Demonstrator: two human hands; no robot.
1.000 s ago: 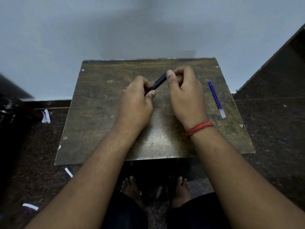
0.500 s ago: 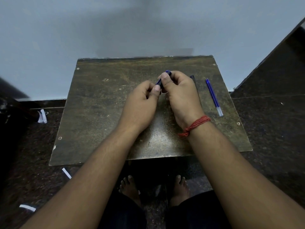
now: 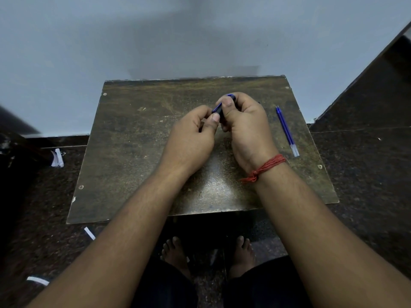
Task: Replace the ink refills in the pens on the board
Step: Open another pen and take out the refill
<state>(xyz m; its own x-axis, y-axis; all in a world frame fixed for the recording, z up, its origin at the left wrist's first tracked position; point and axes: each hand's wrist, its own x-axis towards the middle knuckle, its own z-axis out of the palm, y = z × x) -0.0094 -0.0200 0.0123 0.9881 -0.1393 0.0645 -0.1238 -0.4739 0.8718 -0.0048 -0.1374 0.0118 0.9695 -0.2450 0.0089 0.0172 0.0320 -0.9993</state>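
- Both hands were bunched together just above the middle of the frame, over the far half of the desk (image 3: 138,152), which was a scuffed brown board.
- The right hand (image 3: 246,127) was curled almost into a fist around a dark blue pen (image 3: 219,107), thumb pressed on top of it. Only a short bit of the pen showed, poking out at the top of the fist and in the gap between the two hands.
- The left hand (image 3: 191,141) was half curled, thumb and fingertips pinched in at the lower end of that same pen. Couldn't really tell how much of it they had hold of, since the fingers covered that end.
- Whether the pen was in one piece or apart, no idea, it was too hidden.
- A thin blue refill (image 3: 287,131) lay flat on the desk toward the right of the frame, near the desk's right edge, well clear of both hands. Its clear end pointed toward the bottom of the frame.
- A red thread band (image 3: 265,167) was tied round the right wrist.
- Bare feet (image 3: 175,254) showed at the bottom centre on a dark speckled floor (image 3: 367,174).
- A few white paper scraps (image 3: 57,158) lay on the floor at the left of the frame.
- A plain pale wall (image 3: 111,41) filled the top.
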